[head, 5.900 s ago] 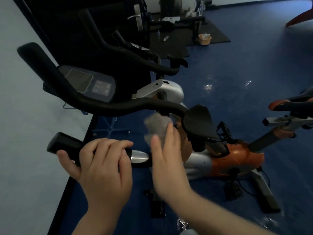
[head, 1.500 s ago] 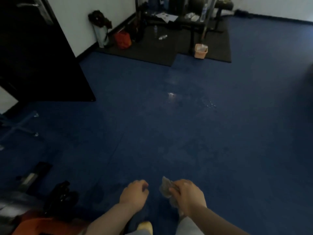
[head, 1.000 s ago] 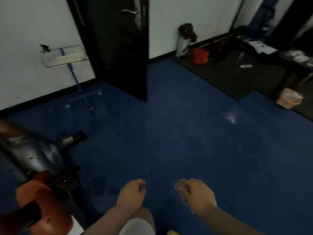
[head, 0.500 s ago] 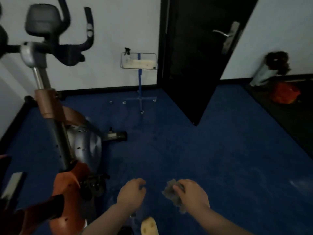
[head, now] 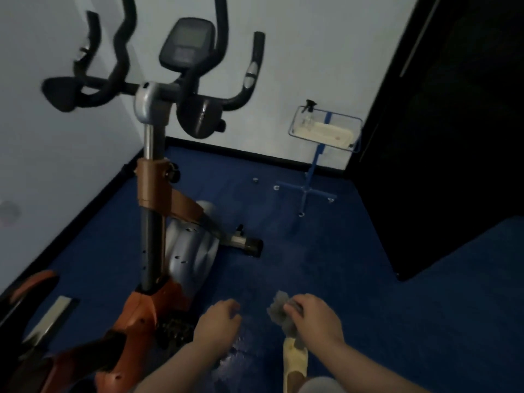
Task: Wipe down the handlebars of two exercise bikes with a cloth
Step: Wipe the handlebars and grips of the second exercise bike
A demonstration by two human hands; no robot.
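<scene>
An orange and silver exercise bike (head: 158,293) stands at the left by the white wall. Its black handlebars (head: 243,89) and grey console (head: 184,43) rise at the upper left, well above and away from both hands. My right hand (head: 314,316) is low in the view, closed around a crumpled grey cloth (head: 279,310). My left hand (head: 218,324) hangs beside it in a loose fist with nothing in it, close to the bike's orange frame.
A blue rolling stand (head: 312,177) carries a tray (head: 326,131) with a spray bottle (head: 307,114) near the back wall. A dark open door (head: 453,137) fills the right side. Blue floor (head: 340,265) lies ahead. Part of a second orange bike (head: 31,285) shows at the lower left.
The view has swung left from open floor to the bike and wall. My hands stay low in front of me, the right one holding the cloth throughout.
</scene>
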